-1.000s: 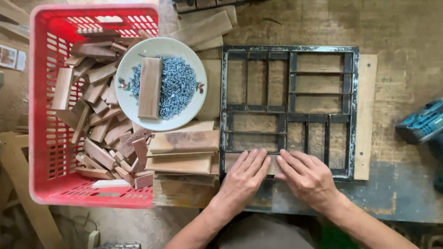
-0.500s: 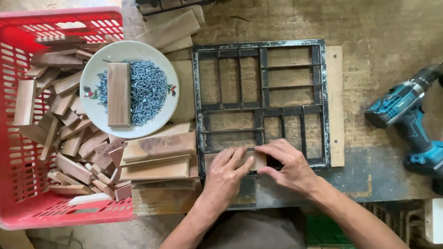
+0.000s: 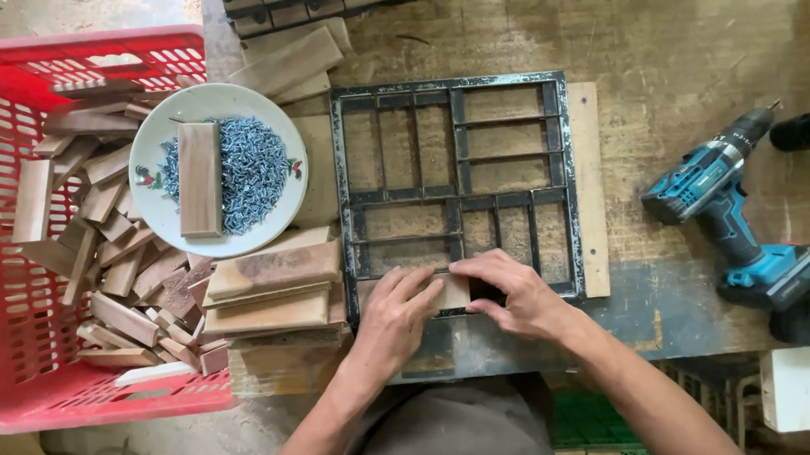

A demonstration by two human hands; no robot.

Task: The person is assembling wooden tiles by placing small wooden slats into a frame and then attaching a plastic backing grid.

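Right now both hands are pressing a small wooden block (image 3: 450, 292) into the near row of the black metal frame (image 3: 458, 180), which is lying flat on the counter (image 3: 698, 49). The left hand (image 3: 393, 315) is resting its fingers flat on the block's left end, not closing around it; the right hand (image 3: 510, 294) is pinching the block's right edge. To seat it well, I judge, the block should be kept level and pushed squarely against the bars. Screws are lying in a white plate (image 3: 217, 170) beside a red crate (image 3: 64, 233) of offcuts; a blue drill (image 3: 737, 226) is lying well apart.
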